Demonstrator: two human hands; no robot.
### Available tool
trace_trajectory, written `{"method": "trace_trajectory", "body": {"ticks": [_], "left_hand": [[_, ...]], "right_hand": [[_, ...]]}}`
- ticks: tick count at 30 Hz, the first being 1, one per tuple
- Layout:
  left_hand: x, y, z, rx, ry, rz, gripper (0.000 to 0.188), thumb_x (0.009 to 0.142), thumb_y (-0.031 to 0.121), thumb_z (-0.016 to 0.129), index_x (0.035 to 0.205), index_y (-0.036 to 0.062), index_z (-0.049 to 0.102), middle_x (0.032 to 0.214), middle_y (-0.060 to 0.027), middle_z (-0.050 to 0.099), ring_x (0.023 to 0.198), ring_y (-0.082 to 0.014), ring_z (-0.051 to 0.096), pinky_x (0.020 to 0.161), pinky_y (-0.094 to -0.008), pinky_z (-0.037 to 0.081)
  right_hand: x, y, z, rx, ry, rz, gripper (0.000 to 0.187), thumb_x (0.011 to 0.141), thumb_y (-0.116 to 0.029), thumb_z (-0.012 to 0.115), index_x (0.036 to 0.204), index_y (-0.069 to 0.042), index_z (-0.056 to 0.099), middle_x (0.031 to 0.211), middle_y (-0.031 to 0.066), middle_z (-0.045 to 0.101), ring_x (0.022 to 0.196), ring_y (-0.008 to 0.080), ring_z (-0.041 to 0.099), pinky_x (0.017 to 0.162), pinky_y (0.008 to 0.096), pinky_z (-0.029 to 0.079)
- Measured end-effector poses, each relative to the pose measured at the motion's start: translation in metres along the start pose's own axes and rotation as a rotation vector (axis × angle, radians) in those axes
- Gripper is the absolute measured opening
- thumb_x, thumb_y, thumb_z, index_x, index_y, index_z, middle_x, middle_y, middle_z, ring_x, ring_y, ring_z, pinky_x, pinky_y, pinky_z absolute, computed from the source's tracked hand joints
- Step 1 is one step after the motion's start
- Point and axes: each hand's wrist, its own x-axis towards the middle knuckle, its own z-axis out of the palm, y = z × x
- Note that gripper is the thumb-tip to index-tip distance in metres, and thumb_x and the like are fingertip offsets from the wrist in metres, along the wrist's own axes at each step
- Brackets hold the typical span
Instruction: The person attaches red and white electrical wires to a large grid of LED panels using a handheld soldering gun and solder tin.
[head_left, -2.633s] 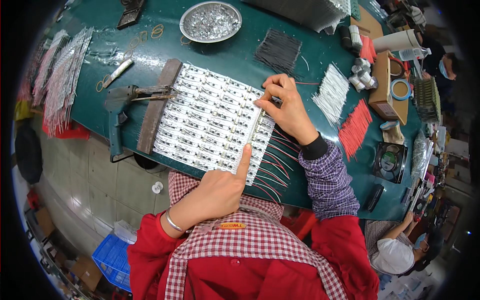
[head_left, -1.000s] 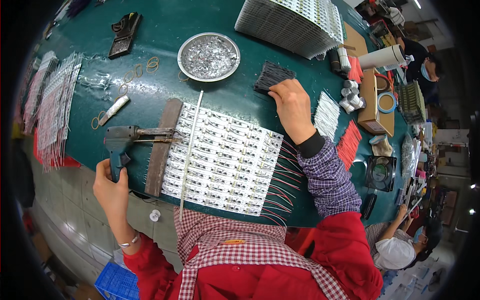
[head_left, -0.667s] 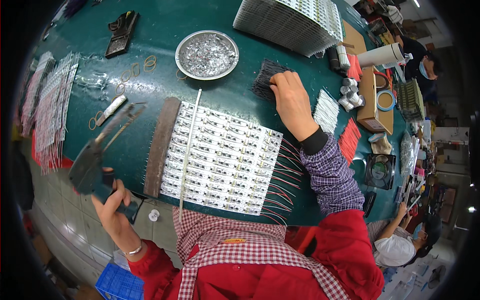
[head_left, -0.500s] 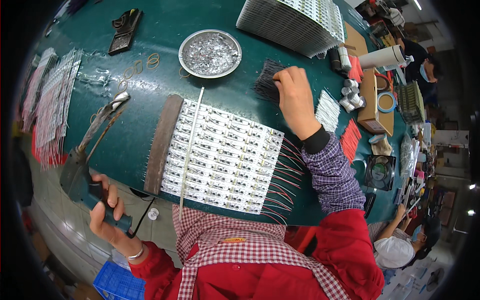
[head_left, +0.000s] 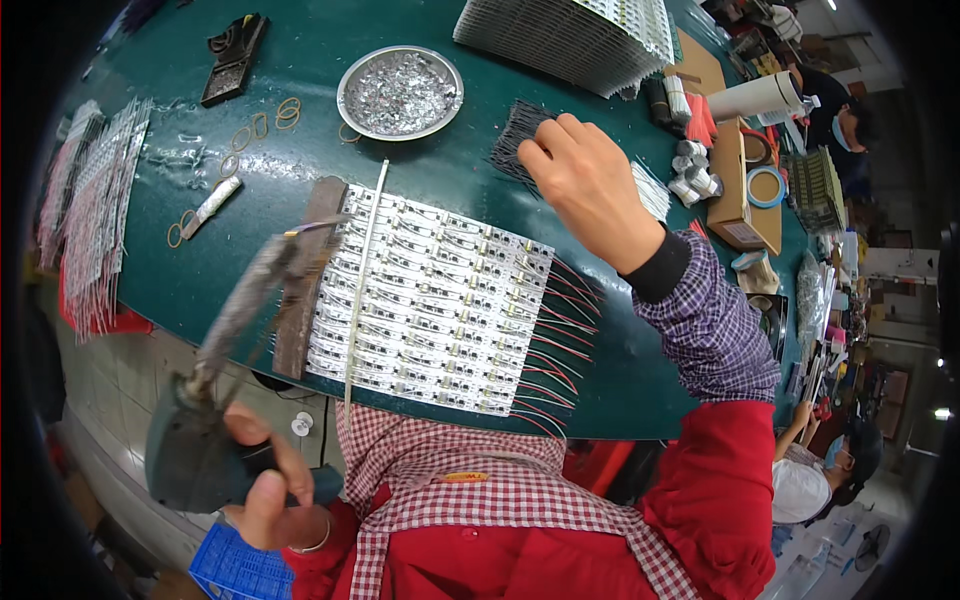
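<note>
My left hand (head_left: 270, 480) is closed round the handle of a dark green soldering gun (head_left: 190, 440), blurred by motion. Its long shaft reaches up to a brown bar (head_left: 298, 320) lying along the left edge of a panel of white circuit boards (head_left: 440, 300). A thin pale strip (head_left: 366, 270) crosses the panel, and red and white wires (head_left: 560, 350) stick out from its right side. Beyond the panel, my right hand (head_left: 590, 185) is closed at the right edge of a pile of short black wires (head_left: 515, 135). What its fingertips hold is hidden.
A metal bowl of silvery scraps (head_left: 400, 95) stands at the back, near a tall stack of board panels (head_left: 570, 45). Wired boards (head_left: 95, 210) lie far left. Rubber bands (head_left: 240, 138) and a white roll (head_left: 212, 207) lie between. A carton (head_left: 742, 205) sits right; people work beyond.
The soldering gun has swung right, its tip leaving the white roll for the brown bar. My right hand has shifted slightly right and towards me from over the black wires. The view has shifted.
</note>
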Motion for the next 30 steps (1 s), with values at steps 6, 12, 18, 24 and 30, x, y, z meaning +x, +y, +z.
{"method": "trace_trajectory", "body": {"ticks": [6, 12, 18, 24, 30], "left_hand": [[0.005, -0.022, 0.025, -0.028, 0.114, 0.083, 0.05, 0.074, 0.01, 0.065, 0.115, -0.013, 0.047, 0.1, -0.0189, 0.051, 0.047, -0.0129, 0.045, 0.038, -0.0238, 0.036], [0.008, -0.006, 0.024, 0.257, 0.2, 0.189, 0.05, 0.077, 0.015, 0.064, 0.115, -0.0134, 0.049, 0.102, -0.0192, 0.053, 0.048, -0.0119, 0.043, 0.044, -0.0229, 0.035], [0.004, 0.017, 0.049, 0.509, 0.22, 0.363, 0.048, 0.081, 0.018, 0.057, 0.117, -0.013, 0.048, 0.102, -0.0199, 0.054, 0.047, -0.0096, 0.039, 0.047, -0.0226, 0.032], [-0.003, -0.003, 0.066, 0.419, 0.024, -0.015, 0.053, 0.077, 0.013, 0.066, 0.123, -0.0062, 0.05, 0.091, -0.0108, 0.054, 0.055, -0.0102, 0.045, 0.049, -0.0244, 0.037], [0.005, -0.025, 0.068, 0.128, -0.071, -0.08, 0.041, 0.087, 0.0, 0.068, 0.127, -0.0036, 0.057, 0.081, -0.0065, 0.06, 0.063, -0.0098, 0.055, 0.056, -0.0247, 0.043]], "right_hand": [[-0.015, 0.013, 0.034, 0.303, 0.175, 0.227, 0.011, 0.075, -0.002, 0.068, 0.085, -0.005, 0.065, 0.104, 0.0064, 0.063, 0.099, 0.028, 0.058, 0.083, 0.0387, 0.046], [-0.025, 0.007, 0.025, 0.318, 0.279, 0.251, 0.02, 0.074, 0.002, 0.066, 0.092, -0.006, 0.064, 0.101, 0.0068, 0.064, 0.096, 0.0268, 0.059, 0.079, 0.0367, 0.048], [-0.024, -0.007, -0.012, 0.091, -0.039, 0.057, 0.01, 0.07, -0.01, 0.064, 0.079, -0.008, 0.063, 0.08, 0.005, 0.057, 0.078, 0.0226, 0.057, 0.066, 0.0339, 0.045], [-0.025, -0.028, 0.003, -0.058, -0.26, -0.094, 0.008, 0.062, -0.014, 0.068, 0.06, -0.006, 0.066, 0.069, 0.005, 0.054, 0.078, 0.0218, 0.056, 0.063, 0.0306, 0.043], [-0.03, -0.029, 0.005, 0.231, -0.221, 0.015, 0.016, 0.066, -0.007, 0.067, 0.082, -0.004, 0.068, 0.083, 0.0072, 0.058, 0.079, 0.0243, 0.057, 0.066, 0.0337, 0.048]]}}
